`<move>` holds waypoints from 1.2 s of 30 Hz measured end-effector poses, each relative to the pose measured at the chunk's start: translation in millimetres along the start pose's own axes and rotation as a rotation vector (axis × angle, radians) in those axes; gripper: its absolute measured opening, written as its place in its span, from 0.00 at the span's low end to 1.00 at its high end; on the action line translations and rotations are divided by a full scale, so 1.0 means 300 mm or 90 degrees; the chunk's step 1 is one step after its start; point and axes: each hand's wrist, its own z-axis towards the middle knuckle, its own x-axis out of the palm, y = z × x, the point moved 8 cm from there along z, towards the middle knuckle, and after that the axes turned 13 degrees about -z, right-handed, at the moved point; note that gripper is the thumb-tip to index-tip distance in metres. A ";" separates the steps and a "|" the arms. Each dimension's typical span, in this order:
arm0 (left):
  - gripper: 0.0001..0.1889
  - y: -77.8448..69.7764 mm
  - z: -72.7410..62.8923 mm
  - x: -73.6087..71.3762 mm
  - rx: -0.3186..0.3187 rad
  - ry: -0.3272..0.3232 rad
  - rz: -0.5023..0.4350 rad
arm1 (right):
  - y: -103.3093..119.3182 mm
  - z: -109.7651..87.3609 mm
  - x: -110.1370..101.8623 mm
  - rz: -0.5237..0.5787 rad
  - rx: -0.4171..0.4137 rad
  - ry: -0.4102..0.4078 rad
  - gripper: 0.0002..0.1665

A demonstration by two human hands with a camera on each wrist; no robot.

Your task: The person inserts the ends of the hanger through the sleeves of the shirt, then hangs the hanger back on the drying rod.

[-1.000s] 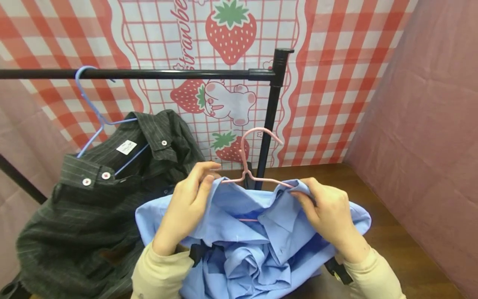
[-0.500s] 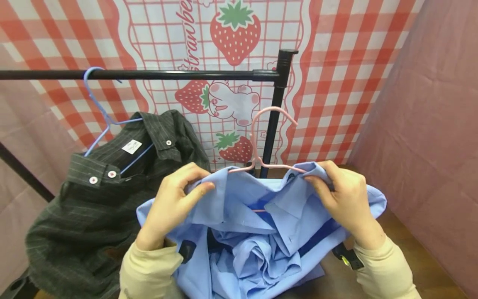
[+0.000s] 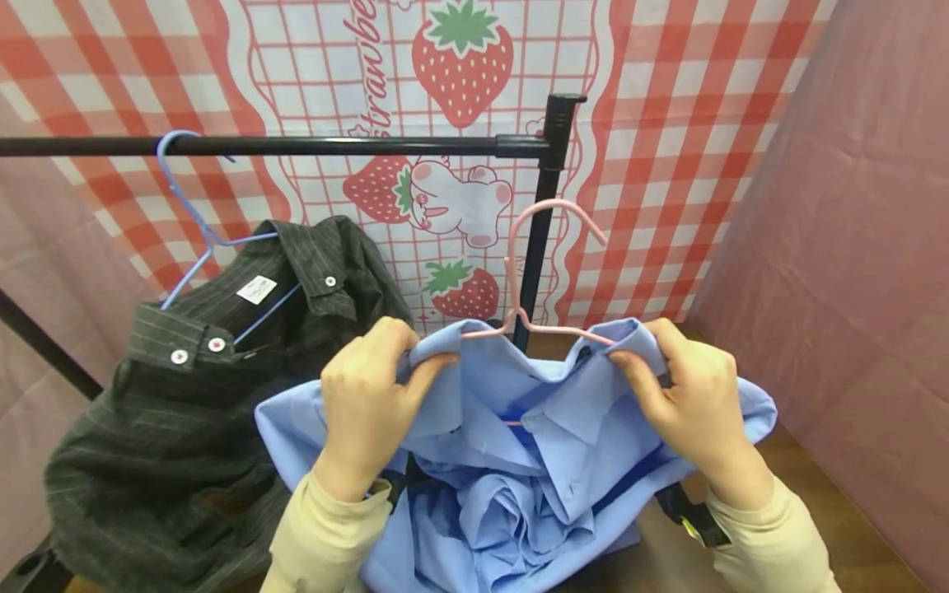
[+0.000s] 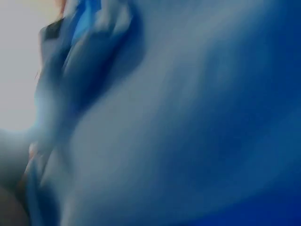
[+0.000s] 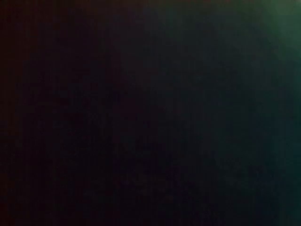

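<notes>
A light blue shirt [image 3: 489, 445] sits on a pink hanger [image 3: 516, 280], whose hook rises bare above the collar. With thumb and fingers my left hand [image 3: 368, 395] pinches the left side of the collar. The right side of the collar, close to the hanger's arm, is gripped by my right hand [image 3: 689, 395]. Below the collar the shirt's front lies bunched in folds. Blurred blue cloth fills most of the left wrist view. Darkness covers the right wrist view, so no object can be made out there.
A black rail [image 3: 334, 147] runs across the back to an upright post [image 3: 549, 181]. On it a blue hanger [image 3: 203, 231] carries a dark striped shirt [image 3: 208, 412]. A strawberry-print cloth [image 3: 652, 165] hangs behind, and a brown wooden surface [image 3: 815, 486] shows at the right.
Both hands have raised the blue shirt and pink hanger, with a slight shift to the right. My left hand has moved its thumb onto the front of the collar.
</notes>
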 end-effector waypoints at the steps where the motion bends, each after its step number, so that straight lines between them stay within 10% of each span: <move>1: 0.19 0.011 -0.005 0.014 -0.003 0.043 -0.019 | -0.002 -0.006 0.006 -0.006 0.000 0.000 0.32; 6: 0.08 0.079 -0.046 0.061 -0.057 0.281 -0.186 | -0.032 -0.034 0.032 -0.029 0.016 0.014 0.32; 9: 0.07 0.138 -0.061 0.047 -0.133 0.325 -0.195 | -0.056 -0.047 0.038 -0.012 0.034 0.015 0.33; 17: 0.19 0.202 -0.072 -0.026 -0.254 0.139 -0.008 | -0.086 -0.052 0.053 0.013 0.059 0.058 0.29; 23: 0.15 0.180 -0.092 -0.076 -0.194 0.017 0.002 | -0.123 -0.077 0.053 -0.029 0.066 0.097 0.27; 31: 0.20 0.184 -0.115 -0.086 -0.158 0.075 0.033 | -0.175 -0.126 0.021 0.006 0.134 0.002 0.30; 36: 0.28 0.165 -0.122 -0.134 -0.089 -0.026 0.069 | -0.189 -0.141 0.024 0.027 0.164 0.002 0.19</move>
